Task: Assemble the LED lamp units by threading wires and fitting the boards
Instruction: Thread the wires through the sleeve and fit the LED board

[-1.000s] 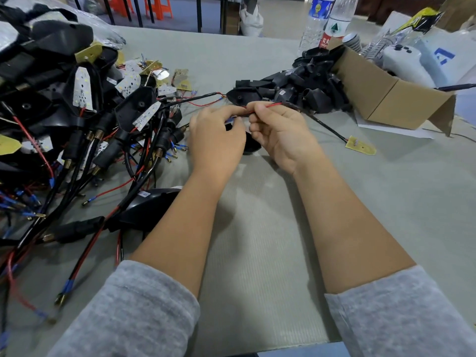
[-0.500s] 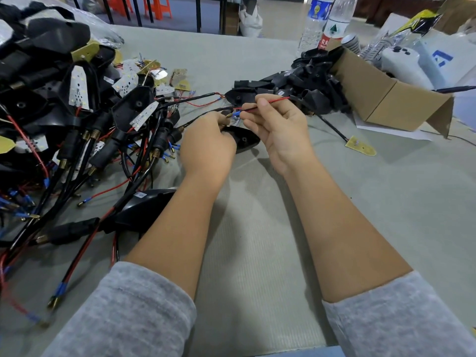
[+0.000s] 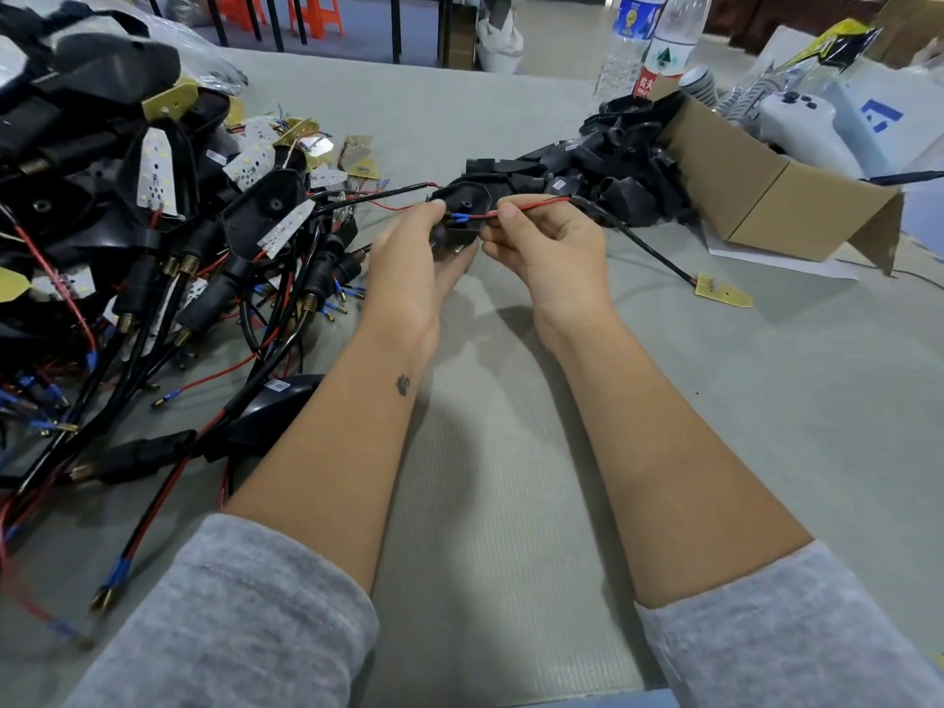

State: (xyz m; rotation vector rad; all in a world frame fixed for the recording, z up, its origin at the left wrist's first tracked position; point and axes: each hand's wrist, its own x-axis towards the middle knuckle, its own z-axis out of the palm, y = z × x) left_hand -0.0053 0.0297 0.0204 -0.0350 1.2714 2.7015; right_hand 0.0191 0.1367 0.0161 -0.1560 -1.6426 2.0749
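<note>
The red wire (image 3: 531, 205) runs between my two hands, just above the grey table (image 3: 511, 503). I pinch it between thumb and forefinger of my right hand (image 3: 551, 247), the other fingers curled under, close to its blue-sleeved tip (image 3: 459, 217). That tip points into the black lamp housing (image 3: 462, 206), which my left hand (image 3: 414, 268) holds from below, fingers wrapped up around its near side; how tightly, I cannot tell. Both forearms reach forward side by side, the grey sleeves (image 3: 245, 615) pushed back. From my right hand the wire joins a black cable (image 3: 649, 250) that trails right to a yellow board (image 3: 723, 291) lying flat on the table. Left lies a heap of finished units (image 3: 153, 222); beyond, loose black housings (image 3: 613, 166) spill from a cardboard box (image 3: 756, 196).
</note>
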